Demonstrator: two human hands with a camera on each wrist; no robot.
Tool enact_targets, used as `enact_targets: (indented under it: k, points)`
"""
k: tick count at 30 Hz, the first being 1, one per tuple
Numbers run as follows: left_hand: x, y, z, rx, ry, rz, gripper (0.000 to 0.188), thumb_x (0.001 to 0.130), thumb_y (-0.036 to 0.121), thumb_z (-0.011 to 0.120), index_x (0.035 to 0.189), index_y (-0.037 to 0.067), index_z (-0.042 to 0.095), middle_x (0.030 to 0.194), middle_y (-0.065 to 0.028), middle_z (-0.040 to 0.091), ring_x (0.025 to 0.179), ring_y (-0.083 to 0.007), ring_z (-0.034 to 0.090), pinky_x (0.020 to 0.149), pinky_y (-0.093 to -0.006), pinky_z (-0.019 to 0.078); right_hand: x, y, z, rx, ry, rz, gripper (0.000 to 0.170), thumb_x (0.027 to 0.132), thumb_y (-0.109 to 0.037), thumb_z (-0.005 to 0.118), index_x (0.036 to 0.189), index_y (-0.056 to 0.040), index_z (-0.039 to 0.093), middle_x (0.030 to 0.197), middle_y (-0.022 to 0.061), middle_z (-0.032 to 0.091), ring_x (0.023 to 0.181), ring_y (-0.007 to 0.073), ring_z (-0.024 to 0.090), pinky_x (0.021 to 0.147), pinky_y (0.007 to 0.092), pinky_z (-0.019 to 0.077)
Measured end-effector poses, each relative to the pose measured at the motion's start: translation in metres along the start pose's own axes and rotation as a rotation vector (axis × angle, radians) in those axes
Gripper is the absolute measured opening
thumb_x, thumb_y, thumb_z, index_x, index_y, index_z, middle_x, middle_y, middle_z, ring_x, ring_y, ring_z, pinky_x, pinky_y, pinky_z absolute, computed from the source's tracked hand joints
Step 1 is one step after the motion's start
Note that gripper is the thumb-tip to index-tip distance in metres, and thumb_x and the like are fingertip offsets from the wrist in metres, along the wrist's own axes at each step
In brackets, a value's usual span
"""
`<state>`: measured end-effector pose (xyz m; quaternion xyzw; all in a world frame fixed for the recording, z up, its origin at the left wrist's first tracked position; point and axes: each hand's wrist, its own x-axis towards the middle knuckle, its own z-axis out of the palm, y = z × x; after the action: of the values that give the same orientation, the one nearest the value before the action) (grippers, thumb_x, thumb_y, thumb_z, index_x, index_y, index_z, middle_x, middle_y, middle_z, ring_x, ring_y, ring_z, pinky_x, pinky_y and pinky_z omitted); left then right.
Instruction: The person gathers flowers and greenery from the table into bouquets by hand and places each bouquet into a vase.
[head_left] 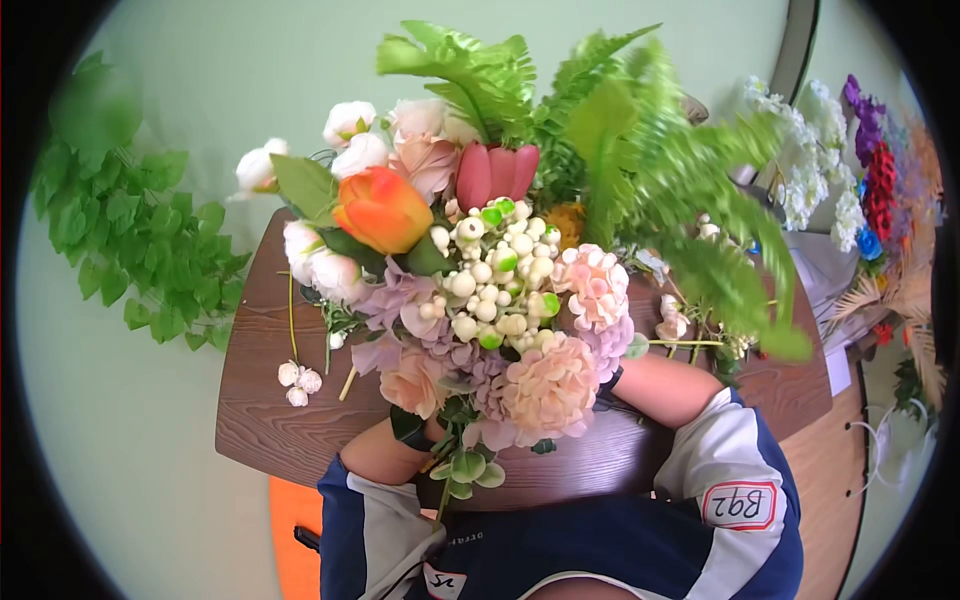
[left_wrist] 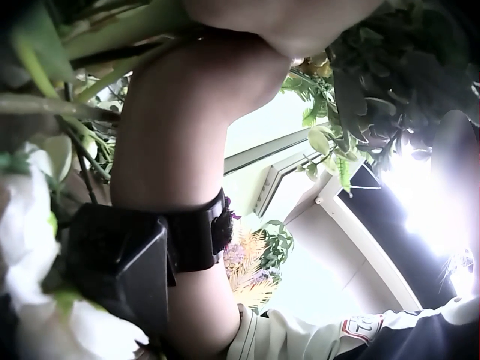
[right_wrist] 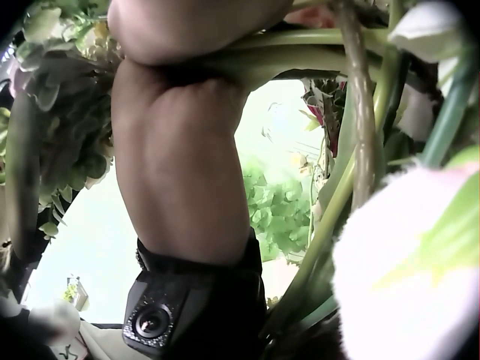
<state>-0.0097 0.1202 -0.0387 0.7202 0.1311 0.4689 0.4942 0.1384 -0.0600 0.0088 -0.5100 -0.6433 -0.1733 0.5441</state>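
A large bouquet of artificial flowers fills the middle of the head view, covering most of both hands. It has an orange tulip, a dark pink tulip, white berries, peach hydrangeas and green fern fronds. My left hand grips its stems from below, seen in the right wrist view. From the other side my right hand grips them too, close against the left. Green stems run out past the hands. Flowers and leaves hide most fingers.
Under the bouquet is a brown wooden table. Small white flowers lie on its left, and loose flower stems on its right. A leafy green vine hangs on the left wall. More artificial flowers stand at the far right.
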Motion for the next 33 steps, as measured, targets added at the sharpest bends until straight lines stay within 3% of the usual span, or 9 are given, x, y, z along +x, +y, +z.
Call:
enact_targets:
  k: [4, 12, 13, 17, 22, 28, 29, 31, 33]
  points:
    - [-0.003, -0.006, 0.0, 0.013, -0.012, 0.002, 0.017, 0.091, 0.023, 0.05, 0.089, 0.007, 0.055, 0.072, -0.0003, 0.051, 0.06, -0.0104, 0.044, 0.055, -0.0244, 0.035, -0.006, 0.005, -0.008, 0.015, -0.03, 0.016, 0.043, 0.086, -0.011, 0.055, 0.123, -0.001, 0.034, 0.102, 0.014, 0.057, 0.094, 0.0226, 0.056, 0.082, 0.0318, 0.044]
    - [-0.016, -0.019, 0.003, 0.047, -0.015, -0.008, 0.017, 0.091, 0.023, 0.05, 0.09, 0.007, 0.055, 0.073, -0.0006, 0.052, 0.061, -0.0106, 0.045, 0.055, -0.0245, 0.0355, -0.153, 0.004, -0.165, 0.066, -0.106, 0.05, 0.043, 0.086, -0.011, 0.054, 0.123, -0.0015, 0.035, 0.103, 0.0136, 0.056, 0.095, 0.0224, 0.055, 0.083, 0.0316, 0.0437]
    - [-0.016, -0.019, 0.003, 0.053, -0.018, -0.007, 0.017, 0.091, 0.023, 0.05, 0.09, 0.007, 0.055, 0.073, -0.0006, 0.052, 0.061, -0.0106, 0.045, 0.055, -0.0245, 0.0356, -0.103, 0.035, -0.147, 0.071, -0.112, 0.054, 0.043, 0.086, -0.011, 0.054, 0.123, -0.0015, 0.035, 0.103, 0.0135, 0.056, 0.095, 0.0223, 0.055, 0.084, 0.0316, 0.0436]
    - [-0.015, -0.022, 0.004, 0.074, -0.032, 0.003, 0.017, 0.091, 0.023, 0.051, 0.09, 0.007, 0.056, 0.073, -0.0007, 0.052, 0.061, -0.0107, 0.045, 0.055, -0.0245, 0.0358, -0.104, 0.035, -0.146, 0.09, -0.133, 0.065, 0.043, 0.086, -0.011, 0.054, 0.123, -0.0017, 0.035, 0.104, 0.0133, 0.056, 0.096, 0.0222, 0.055, 0.084, 0.0315, 0.0434]
    - [-0.017, -0.024, 0.003, 0.098, -0.036, 0.014, 0.017, 0.09, 0.023, 0.051, 0.09, 0.007, 0.056, 0.074, -0.0009, 0.053, 0.061, -0.0109, 0.046, 0.055, -0.0246, 0.0361, -0.135, 0.044, -0.194, 0.119, -0.17, 0.072, 0.042, 0.086, -0.011, 0.054, 0.123, -0.002, 0.036, 0.104, 0.013, 0.056, 0.097, 0.0221, 0.054, 0.085, 0.0314, 0.0432]
    - [-0.011, -0.026, 0.0, 0.132, -0.029, 0.047, 0.017, 0.09, 0.023, 0.051, 0.09, 0.007, 0.056, 0.074, -0.0011, 0.053, 0.062, -0.011, 0.046, 0.055, -0.0246, 0.0365, -0.104, 0.035, -0.144, 0.152, -0.213, 0.059, 0.042, 0.086, -0.011, 0.054, 0.123, -0.0024, 0.036, 0.105, 0.0127, 0.055, 0.097, 0.0219, 0.054, 0.085, 0.0313, 0.0429]
    - [-0.012, -0.027, -0.001, 0.138, -0.031, 0.046, 0.017, 0.09, 0.023, 0.051, 0.09, 0.006, 0.056, 0.074, -0.0011, 0.053, 0.062, -0.011, 0.046, 0.055, -0.0246, 0.0365, -0.084, 0.03, -0.113, 0.16, -0.22, 0.063, 0.042, 0.086, -0.011, 0.054, 0.123, -0.0024, 0.036, 0.105, 0.0127, 0.055, 0.097, 0.0219, 0.054, 0.086, 0.0312, 0.0428]
    - [-0.013, -0.027, -0.003, 0.152, -0.038, 0.049, 0.017, 0.09, 0.023, 0.051, 0.09, 0.006, 0.056, 0.075, -0.0012, 0.053, 0.062, -0.0111, 0.047, 0.055, -0.0247, 0.0366, -0.117, 0.034, -0.153, 0.172, -0.229, 0.07, 0.042, 0.086, -0.011, 0.054, 0.123, -0.0025, 0.036, 0.106, 0.0125, 0.055, 0.098, 0.0218, 0.054, 0.086, 0.0312, 0.0427]
    - [-0.008, -0.027, -0.005, 0.169, -0.041, 0.063, 0.017, 0.09, 0.023, 0.051, 0.09, 0.006, 0.057, 0.075, -0.0013, 0.053, 0.062, -0.0111, 0.047, 0.055, -0.0247, 0.0367, -0.094, 0.029, -0.118, 0.184, -0.235, 0.065, 0.042, 0.086, -0.011, 0.054, 0.123, -0.0026, 0.036, 0.106, 0.0124, 0.055, 0.098, 0.0218, 0.053, 0.086, 0.0312, 0.0426]
